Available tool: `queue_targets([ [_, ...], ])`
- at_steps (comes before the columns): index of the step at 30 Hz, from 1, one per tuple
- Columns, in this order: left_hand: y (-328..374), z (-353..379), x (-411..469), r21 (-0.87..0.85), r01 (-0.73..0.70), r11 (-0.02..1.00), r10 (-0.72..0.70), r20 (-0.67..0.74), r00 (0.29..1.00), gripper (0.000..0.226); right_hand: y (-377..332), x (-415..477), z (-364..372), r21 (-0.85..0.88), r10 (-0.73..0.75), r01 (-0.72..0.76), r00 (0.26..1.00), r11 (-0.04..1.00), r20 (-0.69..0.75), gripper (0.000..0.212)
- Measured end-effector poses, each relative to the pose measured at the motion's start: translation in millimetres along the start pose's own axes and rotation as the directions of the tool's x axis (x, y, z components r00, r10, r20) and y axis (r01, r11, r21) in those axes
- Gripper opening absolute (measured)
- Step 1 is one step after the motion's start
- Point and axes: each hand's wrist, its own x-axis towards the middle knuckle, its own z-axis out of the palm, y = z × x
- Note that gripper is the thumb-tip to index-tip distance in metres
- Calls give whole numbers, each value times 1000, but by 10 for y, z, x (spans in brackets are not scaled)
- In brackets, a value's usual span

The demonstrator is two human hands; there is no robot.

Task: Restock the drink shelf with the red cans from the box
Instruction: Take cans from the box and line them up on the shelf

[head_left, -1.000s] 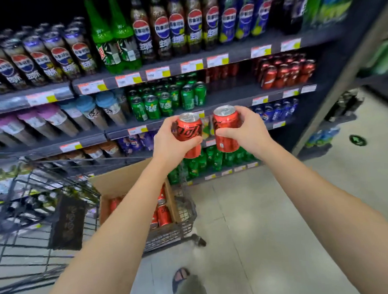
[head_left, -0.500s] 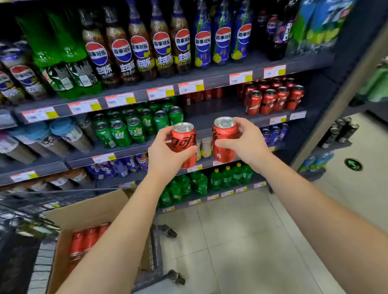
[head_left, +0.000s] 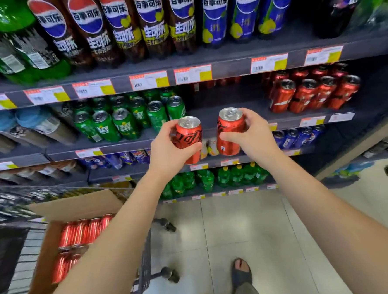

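Note:
My left hand grips one upright red can, and my right hand grips a second red can beside it. Both cans hover in front of the dark shelf, level with an empty gap between green cans and shelved red cans. Down at the lower left, an open cardboard box in a cart holds several more red cans lying flat.
Large cola and green bottles fill the shelf above. Blue cans and small green bottles sit on lower shelves. The wire cart stands at the left on the tiled floor. My sandalled foot is below.
I have stepped closer to the shelf, which now looks larger. Both hands have carried the cans toward the gap in the middle shelf. The box now sits lower left.

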Motion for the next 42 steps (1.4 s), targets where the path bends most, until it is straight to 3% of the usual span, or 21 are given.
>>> queue_targets([
  [6,-509,492,423,-70,-55,996,48,-100,994,76,478,486,62,30,-162,161,987,986,25,54],
  [11,-861,697,622,-118,-178,977,161,-138,977,73,947,712,130,161,-320,311,947,936,28,39],
  [18,-1417,1120,591,-138,-363,922,314,-283,906,58,1606,979,323,232,-494,475,869,849,30,38],
  [23,-1597,1284,557,-133,-427,894,366,-330,870,55,1667,1144,348,249,-562,540,827,804,22,46],
  [28,-1573,1289,558,-96,-459,883,405,-336,850,53,1485,1411,422,201,-582,566,813,800,29,55],
  [32,-1495,1240,647,-82,-458,885,409,-332,850,55,1342,1761,586,197,-529,511,847,837,50,52],
  [36,-1483,1184,739,-101,-456,884,402,-336,852,55,1246,2141,751,147,-474,466,880,872,24,67],
  [42,-1548,1126,878,-111,-467,877,396,-381,835,55,1229,2451,990,118,-442,434,895,893,57,57],
])
